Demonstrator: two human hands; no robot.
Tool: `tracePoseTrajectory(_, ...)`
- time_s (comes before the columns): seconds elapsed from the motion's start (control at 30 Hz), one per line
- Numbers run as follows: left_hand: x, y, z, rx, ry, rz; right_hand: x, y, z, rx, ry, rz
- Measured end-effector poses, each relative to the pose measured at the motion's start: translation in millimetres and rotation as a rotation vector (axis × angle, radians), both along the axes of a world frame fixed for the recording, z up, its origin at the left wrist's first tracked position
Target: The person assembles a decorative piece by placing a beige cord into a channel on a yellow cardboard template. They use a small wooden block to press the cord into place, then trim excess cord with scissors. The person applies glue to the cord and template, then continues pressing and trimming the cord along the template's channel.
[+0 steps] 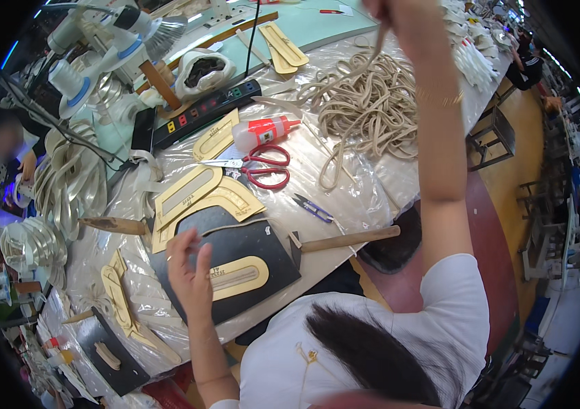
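Note:
My right hand (399, 15) is raised at the top edge of the view, partly cut off. Its fingers are closed on a beige cord (380, 42) that runs down to a tangled cord pile (372, 102). My left hand (193, 273) is over a black mat (262, 247), its fingers apart. Just right of that hand, a yellowish template with a rounded end (252, 276) lies on the mat. A short length of cord (235, 224) lies near its fingertips; whether they touch it I cannot tell. More yellowish templates (191, 194) overlap at the mat's far side.
Red-handled scissors (266, 168), a red-and-clear bottle (262, 133), small blue snips (316, 209) and a wooden-handled hammer (351, 238) lie around the mat. A black power strip (211, 112) stands farther back. Plastic sheeting (378, 170) covers the table. Another person's hand (28, 165) shows at far left.

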State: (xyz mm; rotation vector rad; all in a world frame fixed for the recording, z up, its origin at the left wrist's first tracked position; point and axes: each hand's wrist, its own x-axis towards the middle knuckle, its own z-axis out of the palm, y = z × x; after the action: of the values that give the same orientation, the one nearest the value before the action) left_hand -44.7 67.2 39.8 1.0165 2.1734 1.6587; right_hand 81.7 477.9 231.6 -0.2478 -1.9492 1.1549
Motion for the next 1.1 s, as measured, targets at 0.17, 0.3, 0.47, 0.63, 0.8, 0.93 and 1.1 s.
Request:
tracePoseTrajectory(0.17, 23, 38, 1, 0.491, -0.622, -0.169, -21, -159, -122, -0.118, -0.550, 0.488)
tracePoseTrajectory(0.3, 27, 36, -3, 0.534, -0.793, -0.094, -8, -209, -176, -0.639, -0.651, 0.573)
tracePoseTrajectory(0.47, 26, 26, -1, 0.565, -0.941, -0.020, 12, -199, -187, 0.123, -0.183, 0.072)
tracePoseTrajectory(0.63, 22, 25, -5, 0.492, -0.970, -0.006, 47, -141, -197, 0.001, -0.609, -0.087)
tracePoseTrajectory(0.8, 21, 31, -10, 0.461, -0.973, -0.052, 63, -119, -224, 0.387, -1.081, -0.072)
tracePoseTrajectory(0.93, 16, 30, -10, 0.428, -0.917, 0.016, 81, -134, -224, 0.275, -1.059, 0.152)
tracePoseTrajectory(1.1, 3, 30, -11, 0.403, -0.913, 0.045, 94, -167, -224, 0.334, -0.883, 0.289)
